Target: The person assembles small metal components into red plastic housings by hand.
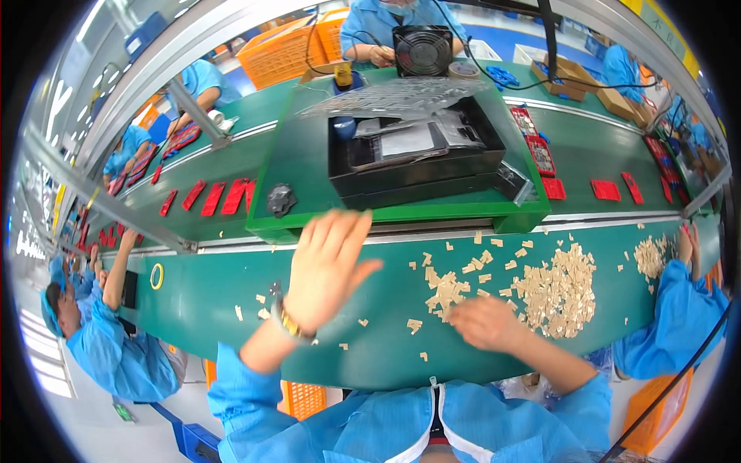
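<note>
Beige pieces (444, 293) lie heaped at the curled right hand (490, 324), whose grasp cannot be told, with room leftward along the green bench (193, 309). Their long axes point variously; the left hand (326, 270) hangs released, fingers toward the far edge.

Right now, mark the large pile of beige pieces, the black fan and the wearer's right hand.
Large pile of beige pieces (559, 295): head view, middle of the heap.
Black fan (423, 51): head view, centre of its front.
Right hand (489, 324): head view, back of the hand.
</note>
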### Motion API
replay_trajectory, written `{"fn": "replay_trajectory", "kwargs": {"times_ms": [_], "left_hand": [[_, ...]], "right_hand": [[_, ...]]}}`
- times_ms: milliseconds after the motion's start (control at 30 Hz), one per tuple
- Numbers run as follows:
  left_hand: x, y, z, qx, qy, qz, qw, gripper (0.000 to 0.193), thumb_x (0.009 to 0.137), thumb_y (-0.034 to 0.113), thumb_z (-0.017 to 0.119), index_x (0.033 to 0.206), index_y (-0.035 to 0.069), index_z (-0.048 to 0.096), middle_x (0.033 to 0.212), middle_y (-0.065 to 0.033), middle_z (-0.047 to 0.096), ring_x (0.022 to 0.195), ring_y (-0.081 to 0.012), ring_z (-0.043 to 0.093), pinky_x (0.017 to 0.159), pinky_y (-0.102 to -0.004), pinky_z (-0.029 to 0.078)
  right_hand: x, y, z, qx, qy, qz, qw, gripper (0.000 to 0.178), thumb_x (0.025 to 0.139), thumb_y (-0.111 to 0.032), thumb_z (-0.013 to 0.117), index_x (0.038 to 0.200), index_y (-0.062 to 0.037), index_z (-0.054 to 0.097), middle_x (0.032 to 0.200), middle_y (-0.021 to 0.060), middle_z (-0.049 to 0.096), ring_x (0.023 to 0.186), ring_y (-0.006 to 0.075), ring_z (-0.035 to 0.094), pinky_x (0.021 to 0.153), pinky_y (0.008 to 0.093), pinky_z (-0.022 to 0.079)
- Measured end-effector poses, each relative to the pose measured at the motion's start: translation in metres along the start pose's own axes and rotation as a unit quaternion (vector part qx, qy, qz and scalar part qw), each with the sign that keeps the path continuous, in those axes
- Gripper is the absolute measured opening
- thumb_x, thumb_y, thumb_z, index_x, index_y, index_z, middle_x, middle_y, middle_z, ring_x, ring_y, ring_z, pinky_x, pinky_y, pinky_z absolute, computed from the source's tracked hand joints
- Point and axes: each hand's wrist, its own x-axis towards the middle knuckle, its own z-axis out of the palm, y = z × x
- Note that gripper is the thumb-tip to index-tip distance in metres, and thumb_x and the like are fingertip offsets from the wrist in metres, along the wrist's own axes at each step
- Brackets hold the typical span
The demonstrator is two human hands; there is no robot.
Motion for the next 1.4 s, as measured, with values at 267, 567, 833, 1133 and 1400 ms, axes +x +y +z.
{"fn": "replay_trajectory", "kwargs": {"times_ms": [267,567,833,1133,1400], "left_hand": [[-0.206,0.003,0.028,-0.119,0.01,-0.241,0.963,0.041,0.077,0.006,0.071,0.117,0.005,0.06,0.121,-0.0173,0.056,0.111,-0.0366,0.052,0.094,-0.0438,0.043],[-0.286,-0.041,0.101,-0.049,0.172,-0.247,0.952,0.05,0.083,0.025,0.07,0.127,0.007,0.056,0.137,-0.0179,0.046,0.134,-0.0374,0.035,0.111,-0.0453,0.029],[-0.304,-0.027,0.107,-0.074,0.173,-0.259,0.947,0.048,0.082,0.031,0.069,0.123,0.007,0.058,0.137,-0.0178,0.046,0.135,-0.0374,0.034,0.111,-0.0445,0.03],[-0.286,-0.026,0.084,-0.147,0.127,-0.25,0.948,0.043,0.077,0.024,0.071,0.114,0.004,0.061,0.132,-0.0174,0.048,0.131,-0.0369,0.038,0.108,-0.0433,0.033],[-0.294,-0.02,0.076,-0.169,0.096,-0.284,0.939,0.038,0.075,0.015,0.071,0.11,0.003,0.062,0.129,-0.0173,0.051,0.128,-0.0375,0.041,0.106,-0.045,0.034]], "right_hand": [[-0.08,-0.061,0.034,0.041,-0.124,0.112,0.985,0.058,0.071,-0.026,0.073,0.125,-0.013,0.056,0.139,0.014,0.046,0.129,0.0335,0.045,0.104,0.0472,0.036],[-0.073,-0.075,0.047,-0.048,-0.221,0.136,0.965,0.072,0.086,-0.051,0.052,0.142,-0.0072,0.041,0.155,0.0207,0.021,0.143,0.04,0.02,0.114,0.0503,0.015],[-0.079,-0.085,0.055,-0.059,-0.225,0.117,0.965,0.07,0.094,-0.056,0.039,0.145,-0.0078,0.037,0.155,0.0195,0.021,0.143,0.038,0.02,0.114,0.0477,0.016],[-0.074,-0.075,0.043,-0.063,-0.219,0.145,0.963,0.07,0.092,-0.055,0.039,0.142,-0.0065,0.039,0.154,0.0216,0.023,0.141,0.0394,0.023,0.112,0.0493,0.016],[-0.069,-0.087,0.042,-0.03,-0.228,0.165,0.959,0.065,0.091,-0.052,0.045,0.138,-0.0074,0.043,0.153,0.0235,0.024,0.14,0.0425,0.023,0.112,0.0528,0.016]]}}
